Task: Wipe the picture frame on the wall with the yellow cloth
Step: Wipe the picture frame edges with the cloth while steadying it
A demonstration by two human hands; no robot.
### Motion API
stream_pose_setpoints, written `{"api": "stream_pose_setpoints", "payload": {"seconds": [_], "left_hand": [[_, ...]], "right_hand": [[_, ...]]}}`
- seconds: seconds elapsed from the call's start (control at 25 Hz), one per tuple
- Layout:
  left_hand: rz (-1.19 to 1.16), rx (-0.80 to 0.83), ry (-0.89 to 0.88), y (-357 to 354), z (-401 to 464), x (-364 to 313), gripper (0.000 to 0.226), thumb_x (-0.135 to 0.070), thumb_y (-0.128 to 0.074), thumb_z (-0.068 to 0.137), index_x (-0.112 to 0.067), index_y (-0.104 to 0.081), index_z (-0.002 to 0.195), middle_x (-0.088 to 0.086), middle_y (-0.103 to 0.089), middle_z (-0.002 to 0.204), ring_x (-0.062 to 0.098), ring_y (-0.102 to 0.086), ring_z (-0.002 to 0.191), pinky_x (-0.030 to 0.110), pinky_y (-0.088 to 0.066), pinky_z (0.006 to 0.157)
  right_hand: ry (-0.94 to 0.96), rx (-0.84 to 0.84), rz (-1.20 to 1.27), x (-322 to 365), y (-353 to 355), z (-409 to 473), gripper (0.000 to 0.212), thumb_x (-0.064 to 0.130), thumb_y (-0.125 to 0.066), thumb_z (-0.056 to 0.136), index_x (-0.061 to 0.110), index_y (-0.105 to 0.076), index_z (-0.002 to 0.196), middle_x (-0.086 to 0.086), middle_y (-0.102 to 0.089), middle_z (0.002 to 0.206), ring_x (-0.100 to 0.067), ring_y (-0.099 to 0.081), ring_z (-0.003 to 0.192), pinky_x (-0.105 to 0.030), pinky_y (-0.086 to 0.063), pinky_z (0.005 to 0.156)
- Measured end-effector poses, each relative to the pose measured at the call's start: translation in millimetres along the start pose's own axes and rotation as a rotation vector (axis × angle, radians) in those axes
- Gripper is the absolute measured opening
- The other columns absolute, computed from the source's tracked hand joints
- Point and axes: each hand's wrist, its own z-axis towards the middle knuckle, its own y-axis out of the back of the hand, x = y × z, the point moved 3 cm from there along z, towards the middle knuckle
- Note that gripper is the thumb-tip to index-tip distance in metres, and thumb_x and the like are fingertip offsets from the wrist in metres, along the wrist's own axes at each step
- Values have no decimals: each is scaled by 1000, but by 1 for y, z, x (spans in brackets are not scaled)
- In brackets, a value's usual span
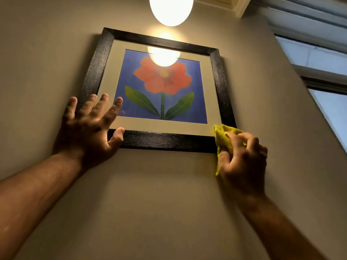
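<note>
1. The right hand (pixel 242 162) has its fingers (pixel 232 141) curled tight around the bunched yellow cloth (pixel 224 136), which presses on the lower right corner of the picture frame (pixel 169 142).
2. The left hand (pixel 90 126) is spread flat, fingers splayed over the frame's lower left corner, thumb lying on the bottom rail, gripping nothing.
3. The bottom rail between the two hands is uncovered; so are the right and top rails.
4. Bare wall (pixel 159 194) lies below and to both sides of the frame.
5. A glowing lamp (pixel 171 8) hangs above the frame's top edge, mirrored in the glass; a window (pixel 319 57) sits well to the right.
</note>
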Motion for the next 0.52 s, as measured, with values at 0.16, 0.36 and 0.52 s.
{"api": "stream_pose_setpoints", "payload": {"seconds": [0.16,0.36,0.52], "left_hand": [[4,5,-13,-1,0,1,76,-55,-29,84,-28,-22,154,19,-34,158,39,-32,144,59,-10,119],[-5,16,-9,2,-1,1,75,-55,-28,84,-27,-24,154,19,-35,157,39,-32,144,59,-10,119],[-8,28,-4,2,0,0,76,-55,-26,83,-27,-24,154,17,-33,158,38,-31,145,58,-9,120]], "right_hand": [[336,37,118,85,-20,-37,45,27,-56,83,24,-56,128,-10,-59,126,-34,-53,111,-41,-45,91],[154,56,17,48,-19,-28,55,28,-43,84,20,-47,138,-11,-47,146,-37,-42,132,-49,-41,105],[-10,53,12,45,-22,-27,60,23,-43,87,14,-33,145,-15,-25,156,-37,-16,146,-48,-15,120]]}}
